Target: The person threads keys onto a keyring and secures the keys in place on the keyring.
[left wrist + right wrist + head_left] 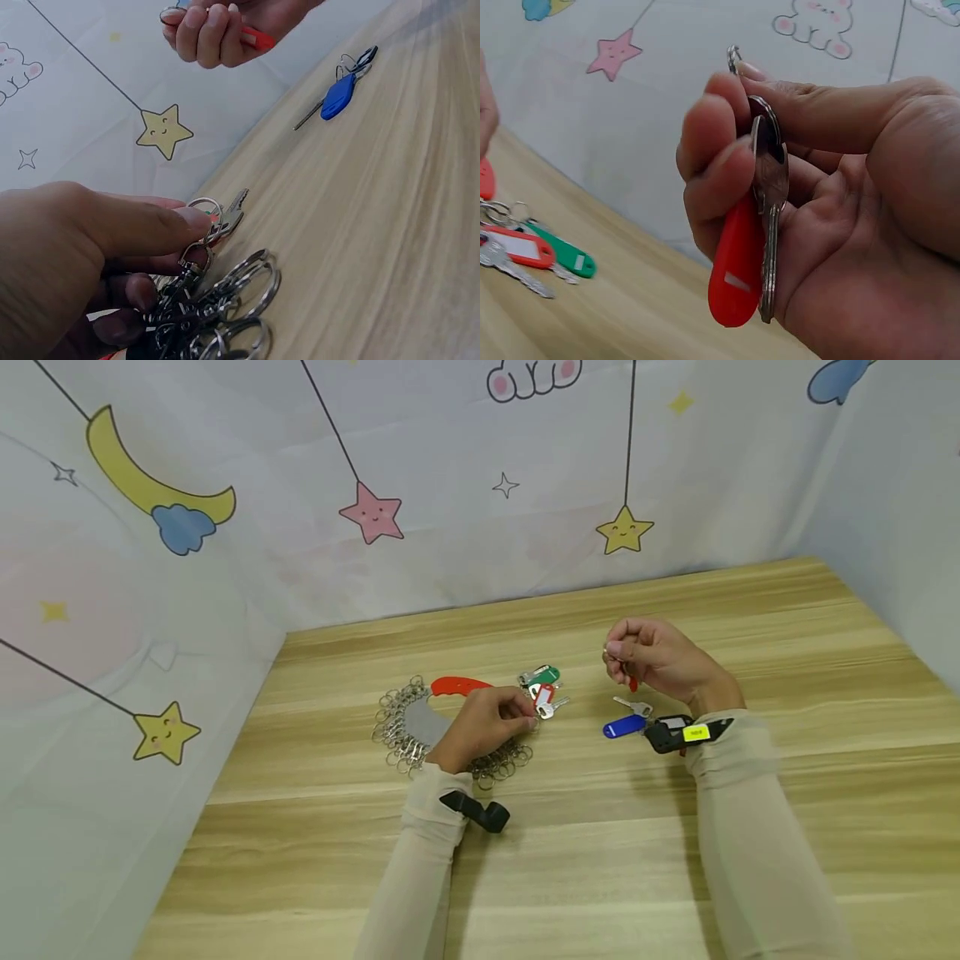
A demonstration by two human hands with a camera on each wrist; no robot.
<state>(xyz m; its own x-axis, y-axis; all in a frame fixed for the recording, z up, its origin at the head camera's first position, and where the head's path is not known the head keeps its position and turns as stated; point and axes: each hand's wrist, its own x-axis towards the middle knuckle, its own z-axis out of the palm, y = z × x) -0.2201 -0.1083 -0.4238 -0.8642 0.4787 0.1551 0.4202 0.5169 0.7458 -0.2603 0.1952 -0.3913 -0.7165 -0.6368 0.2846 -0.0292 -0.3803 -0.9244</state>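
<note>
My right hand [660, 656] is raised above the table and holds a key [771, 225] with a red key tag [735, 277]. Thumb and fingers pinch its metal ring [733, 58]. Lower and to the left, my left hand [487, 718] pinches a metal ring [206, 201] between thumb and fingers. That ring hangs from a clip among the many clips and rings [247, 281] edging a grey key holder plate [423, 722] with a red handle [457, 684]. The hand hides part of the plate.
Beside the left fingertips lie a green key tag [549, 674], a red-framed key tag [544, 695] and keys [551, 708]. A blue key tag [624, 727] with a key [633, 706] lies below the right hand. Printed cloth [450, 560] walls the table's back and sides.
</note>
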